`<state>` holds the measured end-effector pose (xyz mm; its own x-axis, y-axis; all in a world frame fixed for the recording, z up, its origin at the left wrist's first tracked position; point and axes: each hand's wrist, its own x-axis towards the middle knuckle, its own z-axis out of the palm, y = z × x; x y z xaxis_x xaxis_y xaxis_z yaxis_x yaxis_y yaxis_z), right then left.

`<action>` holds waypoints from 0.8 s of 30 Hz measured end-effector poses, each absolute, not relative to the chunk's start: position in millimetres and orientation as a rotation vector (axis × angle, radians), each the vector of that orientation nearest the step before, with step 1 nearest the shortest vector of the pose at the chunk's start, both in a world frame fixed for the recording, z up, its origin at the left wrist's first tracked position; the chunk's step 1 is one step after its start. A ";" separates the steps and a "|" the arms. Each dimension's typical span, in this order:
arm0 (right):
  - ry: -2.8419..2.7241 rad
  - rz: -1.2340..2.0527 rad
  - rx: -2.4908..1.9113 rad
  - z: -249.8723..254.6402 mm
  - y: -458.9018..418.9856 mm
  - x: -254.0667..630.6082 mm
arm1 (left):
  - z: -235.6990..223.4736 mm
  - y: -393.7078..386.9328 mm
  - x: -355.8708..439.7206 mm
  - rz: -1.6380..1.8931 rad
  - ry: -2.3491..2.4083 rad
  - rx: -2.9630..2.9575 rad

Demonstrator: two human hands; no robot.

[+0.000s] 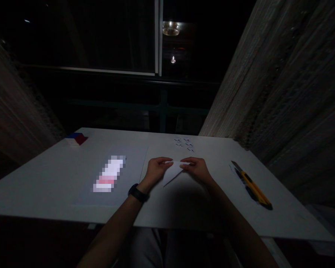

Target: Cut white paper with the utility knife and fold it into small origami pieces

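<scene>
Between my two hands is a folded piece of white paper [173, 172], roughly triangular, its lower point angled down toward me. My left hand [157, 168] pinches its upper left corner with thumb and fingers; a dark watch [139, 193] is on that wrist. On the other side, my right hand [197, 169] pinches the upper right corner. Both hands are just above the white table [53, 175], over its middle, and a shadow falls below them. Whether the paper touches the tabletop I cannot tell.
Left of my hands, a lit phone [108, 174] with a blurred screen lies on a large pale sheet [136, 160]. A puzzle cube [76, 139] sits at the far left corner. Several small dark-marked pieces [184, 144] lie at the back. A yellow utility knife [252, 186] is on the right.
</scene>
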<state>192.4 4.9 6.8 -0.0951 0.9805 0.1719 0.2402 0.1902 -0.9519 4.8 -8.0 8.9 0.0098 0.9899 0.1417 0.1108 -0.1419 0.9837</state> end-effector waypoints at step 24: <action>-1.556 0.986 -1.178 7.1 2.5 189.7 | 11.5 -10.6 4.8 1.212 1.255 1.541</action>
